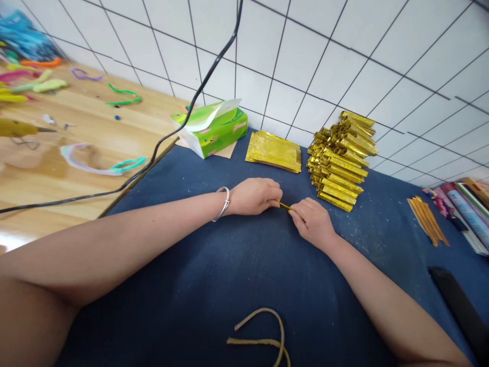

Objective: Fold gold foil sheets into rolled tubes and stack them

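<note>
Over the dark blue table cover (229,275), my left hand (255,197) and my right hand (314,222) are closed on the two ends of a thin gold foil strip (284,206). Only a short length of the strip shows between the fingers. Behind my hands lies a flat stack of gold foil sheets (273,151). To its right rises a pile of folded gold foil pieces (340,163), close behind my right hand. A silver bracelet (222,204) is on my left wrist.
A green tissue box (214,130) stands by the tiled wall. A black cable (198,92) crosses the left side. Beige cord (280,326) lies near the front edge. Gold strips (427,220), books (464,214) and a black object (454,300) lie right. A glue gun (19,127) appears left.
</note>
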{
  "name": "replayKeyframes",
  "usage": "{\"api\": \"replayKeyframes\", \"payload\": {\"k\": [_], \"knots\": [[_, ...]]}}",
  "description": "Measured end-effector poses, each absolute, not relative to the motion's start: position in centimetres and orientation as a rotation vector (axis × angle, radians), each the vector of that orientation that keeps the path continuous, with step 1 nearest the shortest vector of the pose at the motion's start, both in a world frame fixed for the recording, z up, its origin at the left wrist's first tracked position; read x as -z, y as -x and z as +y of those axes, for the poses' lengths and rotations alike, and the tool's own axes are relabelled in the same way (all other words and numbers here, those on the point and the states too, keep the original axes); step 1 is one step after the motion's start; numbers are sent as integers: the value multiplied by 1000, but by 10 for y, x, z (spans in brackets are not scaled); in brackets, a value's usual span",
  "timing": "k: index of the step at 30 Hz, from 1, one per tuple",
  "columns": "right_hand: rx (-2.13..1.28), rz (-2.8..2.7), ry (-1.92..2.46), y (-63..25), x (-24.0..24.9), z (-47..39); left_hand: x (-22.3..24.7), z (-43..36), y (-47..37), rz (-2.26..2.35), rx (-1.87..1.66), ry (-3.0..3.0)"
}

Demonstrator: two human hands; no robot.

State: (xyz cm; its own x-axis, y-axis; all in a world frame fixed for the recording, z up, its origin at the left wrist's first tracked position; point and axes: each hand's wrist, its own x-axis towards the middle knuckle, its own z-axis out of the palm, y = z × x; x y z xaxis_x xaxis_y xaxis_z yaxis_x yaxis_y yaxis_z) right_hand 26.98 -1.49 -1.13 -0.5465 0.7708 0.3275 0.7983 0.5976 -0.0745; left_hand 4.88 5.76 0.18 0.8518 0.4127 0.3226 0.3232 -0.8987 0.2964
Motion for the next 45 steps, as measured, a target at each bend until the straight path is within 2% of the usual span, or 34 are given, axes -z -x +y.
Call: {"api": "replayKeyframes", "payload": {"k": [22, 36, 45], "knots": [[202, -2548, 1238, -262, 8, -18, 1, 47, -58, 560, -484, -2898], [282, -2640, 1225, -254, 8, -20, 4, 47, -60, 337, -534, -2946], [187, -2478, 1313, -258, 10, -18, 1, 53, -54, 579, -563, -2859]]}}
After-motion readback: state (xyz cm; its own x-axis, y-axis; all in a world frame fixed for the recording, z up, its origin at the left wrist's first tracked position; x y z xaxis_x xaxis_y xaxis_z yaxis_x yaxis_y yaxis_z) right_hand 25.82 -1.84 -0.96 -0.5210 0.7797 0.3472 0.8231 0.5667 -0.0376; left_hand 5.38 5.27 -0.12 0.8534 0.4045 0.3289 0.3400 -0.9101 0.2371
